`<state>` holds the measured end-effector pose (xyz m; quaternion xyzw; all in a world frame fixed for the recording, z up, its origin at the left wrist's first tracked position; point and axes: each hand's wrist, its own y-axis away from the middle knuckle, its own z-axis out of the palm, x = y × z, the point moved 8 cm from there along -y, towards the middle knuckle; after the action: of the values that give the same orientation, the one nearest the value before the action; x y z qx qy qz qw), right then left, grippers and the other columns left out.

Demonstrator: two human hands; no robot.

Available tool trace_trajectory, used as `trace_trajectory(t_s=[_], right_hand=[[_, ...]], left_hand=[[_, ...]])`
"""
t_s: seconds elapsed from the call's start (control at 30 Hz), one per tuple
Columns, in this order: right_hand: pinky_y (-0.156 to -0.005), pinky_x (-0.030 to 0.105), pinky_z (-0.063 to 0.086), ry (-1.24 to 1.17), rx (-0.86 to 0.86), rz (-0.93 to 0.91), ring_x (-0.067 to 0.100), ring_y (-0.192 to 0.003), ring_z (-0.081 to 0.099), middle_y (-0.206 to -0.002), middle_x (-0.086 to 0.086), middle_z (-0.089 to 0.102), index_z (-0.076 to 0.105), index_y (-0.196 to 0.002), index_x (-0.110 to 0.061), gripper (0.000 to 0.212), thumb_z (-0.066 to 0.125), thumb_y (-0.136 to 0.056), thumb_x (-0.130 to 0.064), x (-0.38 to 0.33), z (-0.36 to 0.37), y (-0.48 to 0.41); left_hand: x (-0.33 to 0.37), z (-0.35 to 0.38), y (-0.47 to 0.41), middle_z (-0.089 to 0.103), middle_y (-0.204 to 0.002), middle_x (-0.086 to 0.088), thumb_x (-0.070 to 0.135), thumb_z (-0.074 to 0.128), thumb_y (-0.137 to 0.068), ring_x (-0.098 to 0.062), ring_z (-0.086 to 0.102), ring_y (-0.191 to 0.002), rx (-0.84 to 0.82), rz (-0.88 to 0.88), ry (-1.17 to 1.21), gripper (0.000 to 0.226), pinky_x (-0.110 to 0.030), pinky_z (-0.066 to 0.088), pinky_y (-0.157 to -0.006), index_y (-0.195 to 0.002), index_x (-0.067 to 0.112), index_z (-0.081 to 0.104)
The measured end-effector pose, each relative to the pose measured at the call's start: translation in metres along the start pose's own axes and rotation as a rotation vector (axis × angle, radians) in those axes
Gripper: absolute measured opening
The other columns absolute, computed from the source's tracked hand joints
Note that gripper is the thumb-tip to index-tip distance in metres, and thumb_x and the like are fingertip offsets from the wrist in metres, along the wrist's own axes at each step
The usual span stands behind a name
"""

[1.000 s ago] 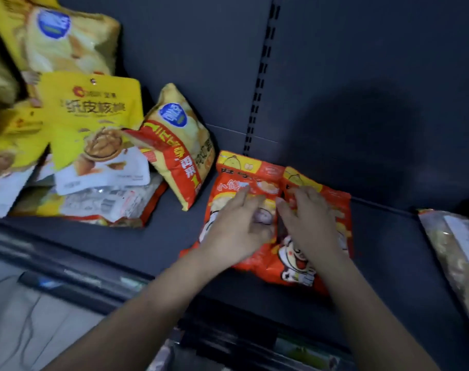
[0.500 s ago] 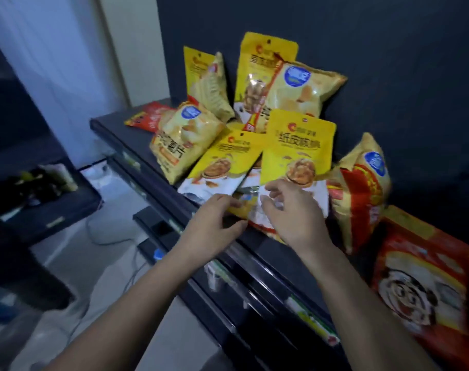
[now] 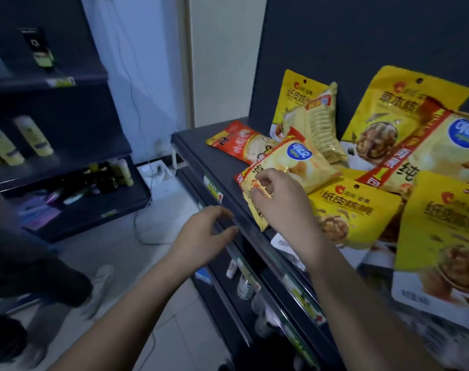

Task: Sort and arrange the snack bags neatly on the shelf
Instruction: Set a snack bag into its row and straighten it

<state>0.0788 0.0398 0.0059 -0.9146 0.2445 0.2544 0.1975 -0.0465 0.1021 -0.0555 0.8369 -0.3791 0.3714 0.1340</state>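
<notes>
A heap of snack bags lies on the dark shelf (image 3: 198, 145). My right hand (image 3: 279, 199) pinches the near edge of a puffy yellow chip bag with a blue oval logo (image 3: 297, 162) at the shelf's front. My left hand (image 3: 204, 234) hovers in front of the shelf edge, fingers loosely curled, holding nothing. A red bag (image 3: 236, 140) lies flat at the shelf's left end. Yellow walnut bags (image 3: 354, 210) lean and overlap to the right, with a taller one (image 3: 404, 103) against the back panel.
A big chip bag (image 3: 442, 156) rests on the pile at right. Lower shelves (image 3: 254, 285) hold small items beneath. Another dark rack with bottles (image 3: 32, 140) stands at left. A person's leg and shoe (image 3: 99, 282) are on the tiled floor.
My view has swung left from the red bags to the yellow pile. My right hand moved from the walnut bag to the chip bag's edge. My left hand dropped off the bags.
</notes>
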Motion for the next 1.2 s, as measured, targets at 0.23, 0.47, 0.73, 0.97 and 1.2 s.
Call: trace_trajectory(t_s=[0.23,0.47,0.73,0.97,1.2], right_hand=[[-0.088,0.041,0.048,0.094,-0.124,0.018,0.024,-0.107,0.056,-0.120,0.002,0.059,0.053,-0.126,-0.019,0.037,0.054,-0.090,-0.030,0.001,0.031,-0.113],[-0.079,0.033,0.041,0.270,-0.308,0.191,0.028,-0.109,0.055,-0.121,0.011,0.057,0.047,-0.130,-0.011,0.047,0.056,-0.089,-0.031,0.040,0.057,-0.225],[-0.077,0.028,0.039,0.293,-0.453,0.489,0.029,-0.112,0.052,-0.131,0.013,0.048,0.044,-0.130,-0.006,0.054,0.060,-0.090,-0.037,0.112,0.084,-0.286],[-0.089,0.028,0.040,0.088,-0.391,0.614,0.028,-0.120,0.053,-0.136,0.010,0.052,0.042,-0.139,-0.011,0.056,0.057,-0.093,-0.040,0.134,0.097,-0.308],[-0.085,0.029,0.043,-0.286,-0.239,0.623,0.019,-0.110,0.052,-0.123,0.003,0.050,0.037,-0.143,-0.019,0.067,0.070,-0.085,-0.023,0.137,0.098,-0.316]], left_hand=[[-0.032,-0.023,-0.094,0.060,-0.118,0.004,0.030,0.061,-0.090,-0.010,0.056,-0.105,0.033,-0.143,0.186,0.038,-0.020,0.041,-0.085,-0.124,0.016,0.058],[-0.045,0.003,-0.178,0.053,-0.123,0.010,0.028,0.060,-0.091,-0.001,0.050,-0.104,-0.196,-0.396,0.661,0.052,-0.014,0.038,-0.081,-0.138,0.012,0.043],[-0.062,0.043,-0.258,0.053,-0.071,0.004,0.016,0.060,-0.088,-0.009,0.046,-0.064,-0.355,-0.653,0.993,0.005,-0.020,0.036,-0.061,-0.085,0.019,0.058],[-0.072,0.041,-0.311,0.064,-0.084,-0.002,0.005,0.055,-0.089,-0.009,0.059,-0.067,-0.280,-0.696,1.086,0.017,-0.009,0.043,-0.042,-0.105,0.007,0.059],[-0.086,0.031,-0.350,0.053,-0.126,-0.011,0.020,0.062,-0.063,-0.030,0.060,-0.107,-0.170,-0.531,1.070,0.051,-0.047,0.055,-0.087,-0.108,0.042,0.056]])
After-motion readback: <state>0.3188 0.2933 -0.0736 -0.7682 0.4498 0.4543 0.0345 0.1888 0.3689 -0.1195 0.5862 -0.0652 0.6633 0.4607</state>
